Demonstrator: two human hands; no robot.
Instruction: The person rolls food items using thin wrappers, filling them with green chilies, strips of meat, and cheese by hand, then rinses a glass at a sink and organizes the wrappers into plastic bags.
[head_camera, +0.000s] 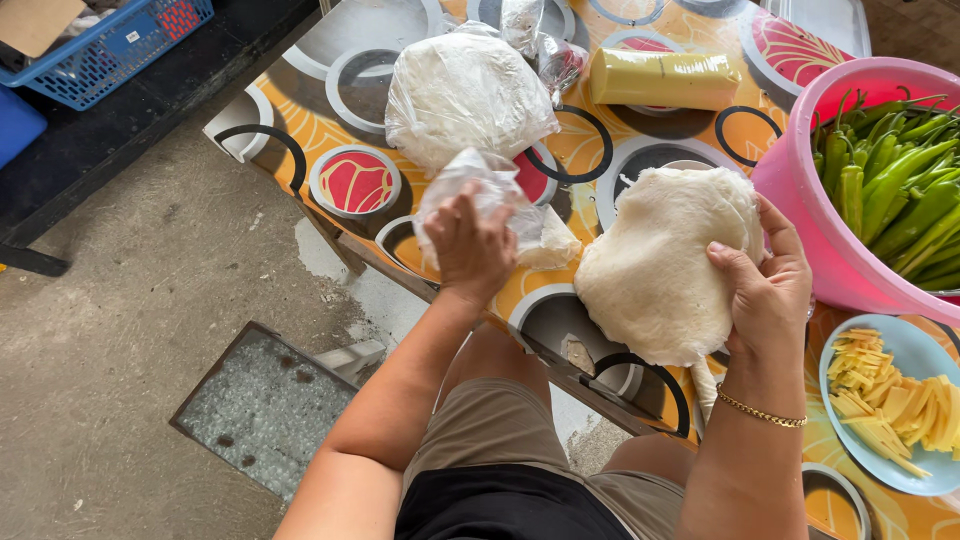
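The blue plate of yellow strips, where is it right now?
In the head view, the blue plate sits at the table's lower right, just below the pink tub of green peppers, beside the right hand.

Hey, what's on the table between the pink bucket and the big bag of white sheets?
In the head view, a yellow wrapped block lies between the pink bucket and the bag.

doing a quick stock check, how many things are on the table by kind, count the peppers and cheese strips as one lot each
Stacks of thin white wrappers: 2 — bare stack at right hand, bagged stack
Plastic bags: 2 — loose bag under left hand, twisted bag
Yellow block: 1
Pink tub of green peppers: 1
Blue plate of cheese strips: 1
Total: 7
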